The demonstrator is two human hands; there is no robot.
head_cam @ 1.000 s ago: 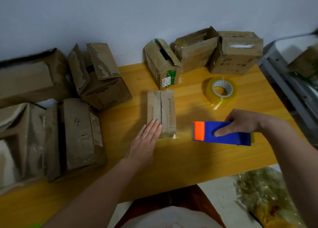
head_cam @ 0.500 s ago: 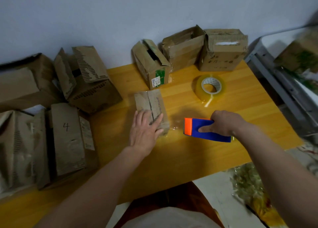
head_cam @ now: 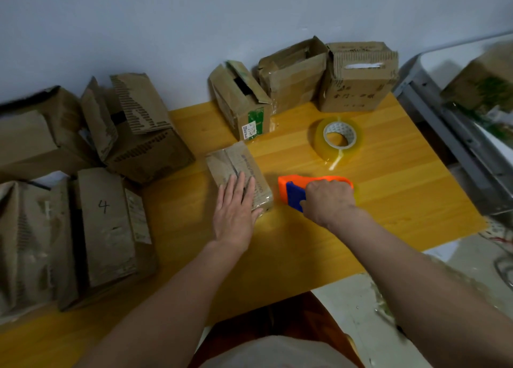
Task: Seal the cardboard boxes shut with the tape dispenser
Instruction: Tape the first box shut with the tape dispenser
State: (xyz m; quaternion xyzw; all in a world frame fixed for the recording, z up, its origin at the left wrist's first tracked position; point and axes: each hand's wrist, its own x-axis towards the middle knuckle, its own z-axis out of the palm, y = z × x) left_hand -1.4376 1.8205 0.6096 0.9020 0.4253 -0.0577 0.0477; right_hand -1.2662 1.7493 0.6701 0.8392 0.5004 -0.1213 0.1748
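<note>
- The left hand (head_cam: 236, 215) is lying flat, fingers straight and together, pressing down on the top of the small box (head_cam: 240, 177) at mid-table; it is gripping nothing.
- The right hand (head_cam: 329, 199) is curling its fingers round the orange-and-blue tape dispenser (head_cam: 295, 192), which is sitting on the yellow table (head_cam: 388, 201) just beside the small box, at its right.
- A glossy film is showing at the near end of the small box, suggesting tape already applied there; whether the centre seam is fully covered cannot be told.
- Along the back wall, three boxes are waiting: the green-labelled box (head_cam: 244, 104) and the middle box (head_cam: 294, 76) are standing with flaps ajar, so they are judged unsealed; the torn-top box (head_cam: 358, 76) is unclear.
- At the left, the box marked 4 (head_cam: 108, 226) and the open-flap box (head_cam: 138, 129) are lying in a pile whose state is partly hidden.
- A spare tape roll (head_cam: 338, 140) is resting behind the dispenser.
- Judgement: the task is appearing early to midway, with several boxes left.
</note>
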